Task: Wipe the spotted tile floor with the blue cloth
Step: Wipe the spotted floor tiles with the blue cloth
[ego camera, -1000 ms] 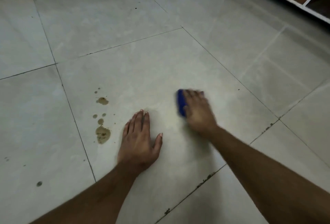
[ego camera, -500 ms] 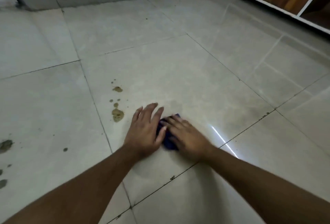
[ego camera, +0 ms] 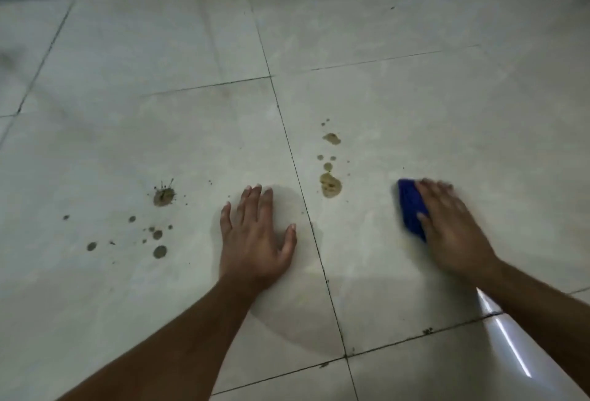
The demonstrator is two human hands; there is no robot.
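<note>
The person is down on the pale tile floor (ego camera: 415, 97), mid-wipe. At the right of the frame the right hand (ego camera: 453, 234) lies on top of the blue cloth (ego camera: 411, 209), fingers stretched over it and pressing it flat against the tile; the hand is blurred, so I judge it is sweeping. The cloth peeks out from under the fingers on their left side. Near the centre the left hand (ego camera: 255, 234) rests palm-down on the floor, fingers spread and holding nothing, seemingly as a prop.

Between the two hands sits a run of brown spots (ego camera: 330, 184), near the cloth but not touched by it. A darker spatter (ego camera: 163, 197) lies at the middle left, well apart from it.

The next move, I would say, calls for sliding the cloth leftward over the brown spots, then reaching past the propping hand.
</note>
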